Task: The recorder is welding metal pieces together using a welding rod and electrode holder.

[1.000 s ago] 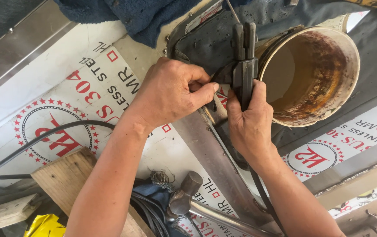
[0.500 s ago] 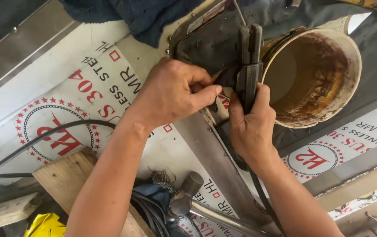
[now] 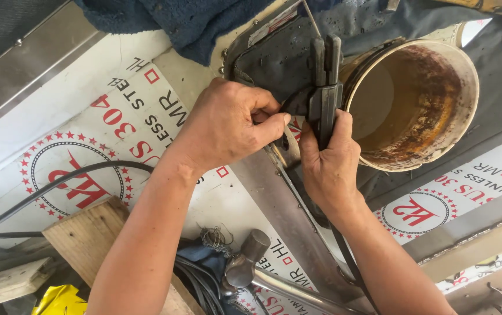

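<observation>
My right hand (image 3: 328, 166) grips the handle of a dark electrode holder (image 3: 324, 87), whose jaws point up and away over a dark metal plate (image 3: 274, 64). A thin rod (image 3: 310, 17) sticks out beyond the jaws. My left hand (image 3: 227, 125) is curled with thumb and fingertips pinching something dark right beside the holder's jaws; what it pinches is too small to tell. Under both hands a long flat strip of steel (image 3: 289, 219) runs diagonally down to the right, with a black cable (image 3: 350, 262) along it.
A rusty white bucket (image 3: 438, 76) lies just right of the holder. Below are a hammer (image 3: 245, 262), wooden blocks (image 3: 82, 233) and a black cable (image 3: 58, 184) over printed white sheet metal (image 3: 87, 105). Blue cloth (image 3: 187, 23) lies at the top.
The view has shifted slightly; the holder and bucket sit a little further right in the picture. My left thumb has moved closer against the holder's jaws. Both hands keep their grip.
</observation>
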